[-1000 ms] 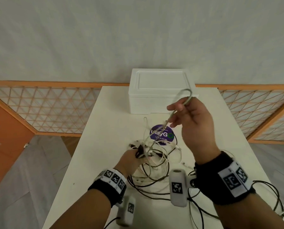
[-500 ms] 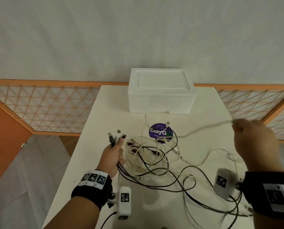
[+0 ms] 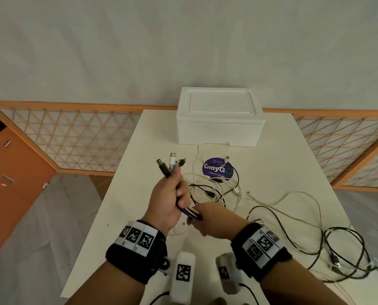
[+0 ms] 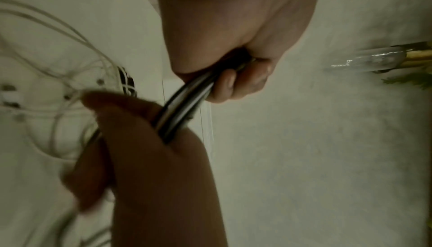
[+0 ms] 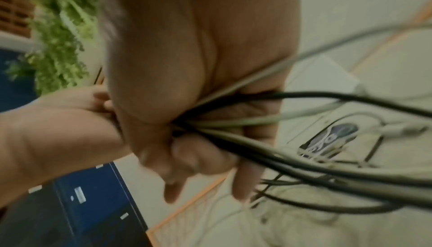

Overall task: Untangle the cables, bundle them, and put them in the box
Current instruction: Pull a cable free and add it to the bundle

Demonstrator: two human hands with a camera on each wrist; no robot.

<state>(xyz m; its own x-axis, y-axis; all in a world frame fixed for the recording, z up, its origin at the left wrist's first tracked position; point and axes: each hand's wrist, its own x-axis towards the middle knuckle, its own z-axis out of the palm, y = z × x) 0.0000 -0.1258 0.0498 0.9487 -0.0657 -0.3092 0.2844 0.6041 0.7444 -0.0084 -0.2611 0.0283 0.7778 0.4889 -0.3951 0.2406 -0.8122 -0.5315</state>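
Note:
My left hand [image 3: 177,194] is raised above the white table [image 3: 282,164] and grips a bundle of black and white cables [image 3: 170,167], plug ends sticking up out of the fist. Right below it, my right hand [image 3: 208,219] grips the same bundle. In the left wrist view the left fingers [image 4: 233,84] curl round the cables [image 4: 184,107], which run into the right hand [image 4: 151,158]. From the right hand [image 5: 187,84] the cables [image 5: 292,149] trail toward the table. The white foam box [image 3: 220,119] stands lidded at the table's far edge.
A loose tangle of cables [image 3: 216,192] lies mid-table over a round purple sticker [image 3: 219,170]. More cable loops [image 3: 337,249] sprawl toward the right front corner. An orange-framed lattice railing [image 3: 73,137] runs behind the table on both sides.
My right hand, out to the right pulling a white cable, has swung back in and taken the bundle just below my left hand. The left hand has risen toward the middle.

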